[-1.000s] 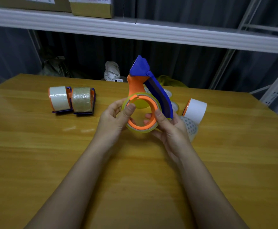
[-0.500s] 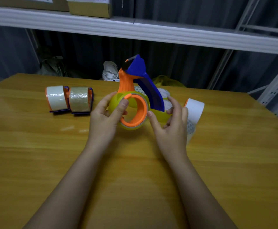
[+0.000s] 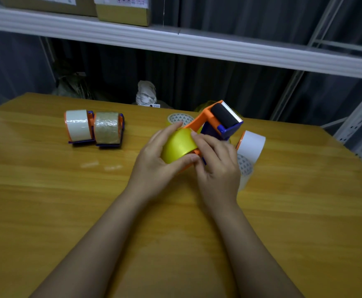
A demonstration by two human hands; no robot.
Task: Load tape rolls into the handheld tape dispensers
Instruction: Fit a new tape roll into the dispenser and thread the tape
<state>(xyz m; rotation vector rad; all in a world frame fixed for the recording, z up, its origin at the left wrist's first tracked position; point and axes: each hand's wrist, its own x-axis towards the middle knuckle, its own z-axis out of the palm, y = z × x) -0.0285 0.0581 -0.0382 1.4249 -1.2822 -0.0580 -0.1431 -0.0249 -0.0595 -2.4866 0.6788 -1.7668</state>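
Note:
Above the middle of the table I hold an orange and blue tape dispenser, tipped so its black roller and toothed blade point up and to the right. A yellow tape roll sits on its orange hub. My left hand grips the yellow roll from the left, thumb below and fingers over the top. My right hand curls round the dispenser's right side, its fingertips touching the roll's face.
Two loaded dispensers, one with a white roll and one with a brownish roll, stand at the left. A white roll and patterned-core rolls lie behind my hands. A shelf runs overhead.
I have tipped the dispenser over to the right, so the roller now faces up and the roll's outer band faces me. My right hand has come back onto the dispenser.

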